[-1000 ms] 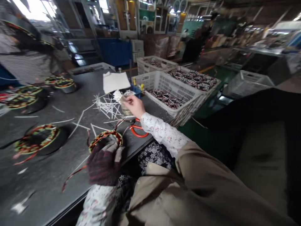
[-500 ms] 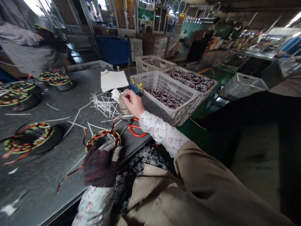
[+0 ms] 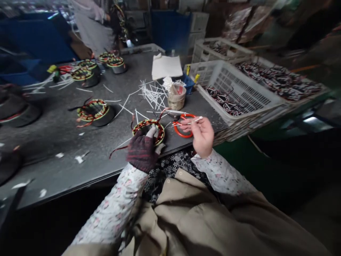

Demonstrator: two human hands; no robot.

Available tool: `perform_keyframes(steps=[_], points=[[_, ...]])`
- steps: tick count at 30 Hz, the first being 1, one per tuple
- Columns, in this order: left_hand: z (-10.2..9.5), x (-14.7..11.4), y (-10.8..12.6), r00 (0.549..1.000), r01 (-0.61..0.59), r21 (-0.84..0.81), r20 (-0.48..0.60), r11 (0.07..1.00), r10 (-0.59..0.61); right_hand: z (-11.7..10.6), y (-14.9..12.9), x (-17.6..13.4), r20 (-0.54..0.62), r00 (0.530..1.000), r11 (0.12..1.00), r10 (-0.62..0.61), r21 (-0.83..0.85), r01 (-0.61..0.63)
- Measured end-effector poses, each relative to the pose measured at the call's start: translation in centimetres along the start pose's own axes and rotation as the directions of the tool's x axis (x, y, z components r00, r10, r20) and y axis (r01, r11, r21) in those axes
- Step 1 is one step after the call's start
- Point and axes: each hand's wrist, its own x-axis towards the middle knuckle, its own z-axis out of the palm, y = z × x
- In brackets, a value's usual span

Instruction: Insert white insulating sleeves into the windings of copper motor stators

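Wire-wound ring (image 3: pixel 144 124) sits near the table's (image 3: pixel 96 153) near edge; our left hand (image 3: pixel 142 151) has its near rim between inside fingers and outside thumb. Our right hand (image 3: pixel 201 137) pinches a thin white piece (image 3: pixel 196 120), fingertips closed. We'd hold the ring steady, pinch lightly and mind the orange-handled scissors (image 3: pixel 183 136) between our hands. Beyond: white sticks (image 3: pixel 153 95), a pot (image 3: pixel 176 100); far right a slotted crate (image 3: pixel 239 89), far left another person (image 3: pixel 93 26), room blurred

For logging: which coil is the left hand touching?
The round red-green wire coil beside the orange-handled scissors; only it meets the gloved left hand.
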Motion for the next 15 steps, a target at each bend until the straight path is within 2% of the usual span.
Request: perform_keyframes(steps=[3, 7, 11, 15], points=[[0.4, 0.2, 0.7, 0.999, 0.048, 0.021, 0.012, 0.999, -0.049, -0.3, -0.3, -0.5, -0.01, 1.0, 1.0, 0.008, 0.025, -0.008], [0.7, 0.1, 1.4, 0.997, 0.074, 0.03, -0.016, 0.997, -0.074, -1.1, -1.0, -1.9, 0.064, 0.992, 0.986, -0.112, -0.119, 0.119], [0.8, -0.2, 1.3, 0.996, 0.078, 0.054, 0.045, 0.995, -0.08, -2.3, -1.1, -3.7, 0.238, 0.942, 0.911, -0.235, -0.284, 0.299], [0.8, -0.2, 1.0, 0.995, 0.062, 0.044, 0.072, 0.997, -0.065, -3.0, -0.5, -4.8, 0.287, 0.902, 0.879, -0.324, -0.261, 0.398]])
